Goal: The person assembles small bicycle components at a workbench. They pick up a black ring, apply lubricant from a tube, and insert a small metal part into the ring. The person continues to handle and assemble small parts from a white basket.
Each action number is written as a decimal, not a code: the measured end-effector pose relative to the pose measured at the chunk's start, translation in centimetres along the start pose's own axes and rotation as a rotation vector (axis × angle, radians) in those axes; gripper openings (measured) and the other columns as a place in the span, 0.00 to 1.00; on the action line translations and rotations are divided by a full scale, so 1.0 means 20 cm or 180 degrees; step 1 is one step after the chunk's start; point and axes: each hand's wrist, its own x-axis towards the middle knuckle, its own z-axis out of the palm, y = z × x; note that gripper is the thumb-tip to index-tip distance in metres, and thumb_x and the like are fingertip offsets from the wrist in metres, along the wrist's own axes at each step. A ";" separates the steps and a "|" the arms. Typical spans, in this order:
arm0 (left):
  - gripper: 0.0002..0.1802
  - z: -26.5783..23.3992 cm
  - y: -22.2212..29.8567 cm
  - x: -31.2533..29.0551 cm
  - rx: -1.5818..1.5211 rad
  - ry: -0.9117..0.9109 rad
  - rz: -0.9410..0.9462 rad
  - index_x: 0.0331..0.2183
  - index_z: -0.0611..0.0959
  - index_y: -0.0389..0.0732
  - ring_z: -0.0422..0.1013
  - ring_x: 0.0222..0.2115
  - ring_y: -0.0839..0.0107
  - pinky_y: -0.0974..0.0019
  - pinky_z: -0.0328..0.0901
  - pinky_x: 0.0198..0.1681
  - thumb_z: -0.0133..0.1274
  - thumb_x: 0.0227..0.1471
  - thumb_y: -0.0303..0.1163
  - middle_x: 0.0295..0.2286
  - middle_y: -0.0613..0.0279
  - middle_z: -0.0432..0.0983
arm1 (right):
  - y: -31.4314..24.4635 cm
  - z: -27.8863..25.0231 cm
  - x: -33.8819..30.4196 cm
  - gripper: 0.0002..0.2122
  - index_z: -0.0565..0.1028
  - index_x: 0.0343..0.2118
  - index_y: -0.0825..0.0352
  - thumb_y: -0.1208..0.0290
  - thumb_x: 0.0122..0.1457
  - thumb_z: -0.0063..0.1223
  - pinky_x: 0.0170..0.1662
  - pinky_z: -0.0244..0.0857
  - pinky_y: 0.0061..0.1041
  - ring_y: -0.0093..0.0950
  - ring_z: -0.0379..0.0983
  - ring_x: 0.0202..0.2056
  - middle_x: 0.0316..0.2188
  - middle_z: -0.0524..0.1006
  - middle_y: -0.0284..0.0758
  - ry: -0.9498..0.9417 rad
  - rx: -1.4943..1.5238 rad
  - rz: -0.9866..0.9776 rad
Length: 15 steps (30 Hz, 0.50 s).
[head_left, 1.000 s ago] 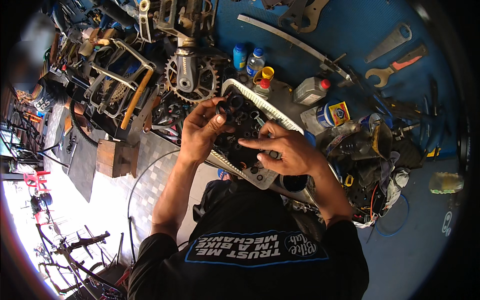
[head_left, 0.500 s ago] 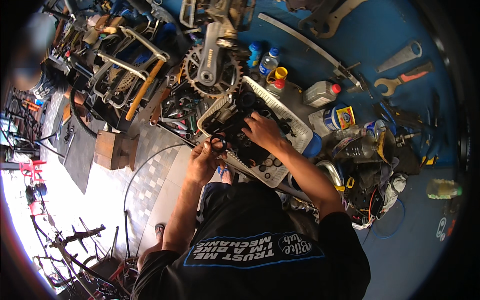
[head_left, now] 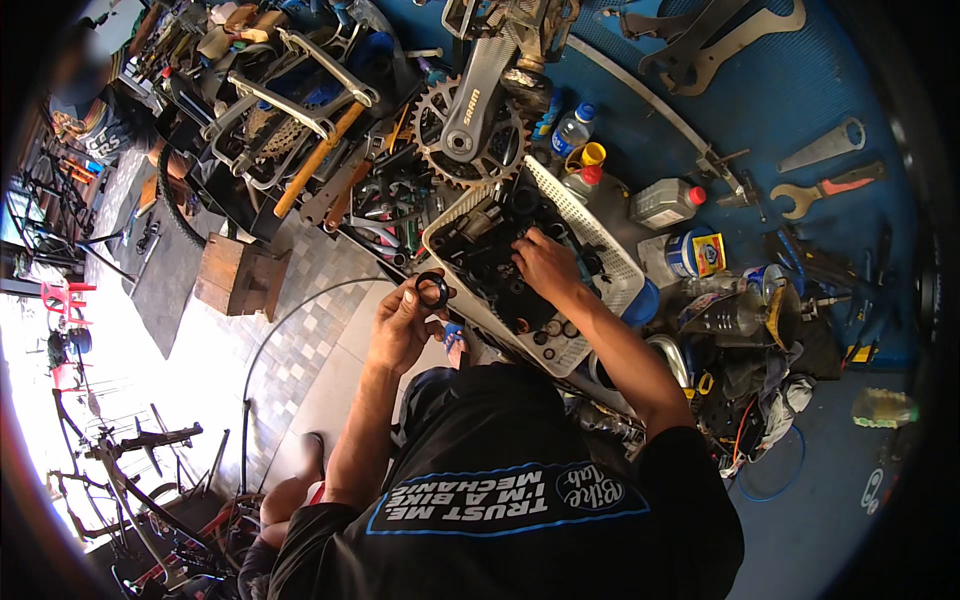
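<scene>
Here, black ring, perforated basket.

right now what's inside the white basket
The white basket holds a jumble of dark parts, with several small round pieces toward its lower end in the view. The right hand is in it, covering what lies beneath; anything under the jumble is hidden too.

Round black ring, centre of frame: smooth, glossy; plastic or metal, hard to tell
White rectangular perforated plastic basket, centre: moulded, matt
Grey metal crank arm, upper middle: smooth, low sheen
Brown boxy wooden block, left: matt, rough-looking
Long tan wooden handle, upper left: smooth
Grey red-capped plastic bottle, right of centre: smooth
Black short-sleeved cloth shirt, lower middle: matt
</scene>
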 end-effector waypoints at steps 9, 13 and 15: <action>0.34 0.02 -0.08 0.01 0.0059 0.0016 0.0108 0.58 0.74 0.35 0.75 0.36 0.69 0.69 0.72 0.28 0.55 0.64 0.53 0.44 0.55 0.81 | 0.05 -0.05 0.02 0.06 0.80 0.41 0.64 0.71 0.63 0.58 0.35 0.75 0.36 0.36 0.79 0.32 0.36 0.75 0.34 -0.0430 -0.0199 -0.0035; 0.32 0.08 -0.07 0.02 -0.0010 0.0026 0.0126 0.57 0.76 0.36 0.76 0.35 0.69 0.69 0.72 0.30 0.56 0.64 0.51 0.44 0.56 0.81 | 0.03 -0.11 -0.01 0.16 0.77 0.54 0.62 0.76 0.63 0.53 0.36 0.75 0.35 0.36 0.78 0.36 0.42 0.72 0.37 -0.0434 -0.0272 -0.0215; 0.31 0.11 -0.07 0.04 -0.0029 0.0003 0.0104 0.57 0.77 0.36 0.77 0.35 0.70 0.69 0.72 0.31 0.56 0.63 0.51 0.44 0.56 0.82 | 0.03 -0.13 0.00 0.24 0.73 0.61 0.60 0.79 0.61 0.50 0.37 0.75 0.35 0.36 0.78 0.39 0.45 0.70 0.40 -0.0654 -0.0567 -0.0382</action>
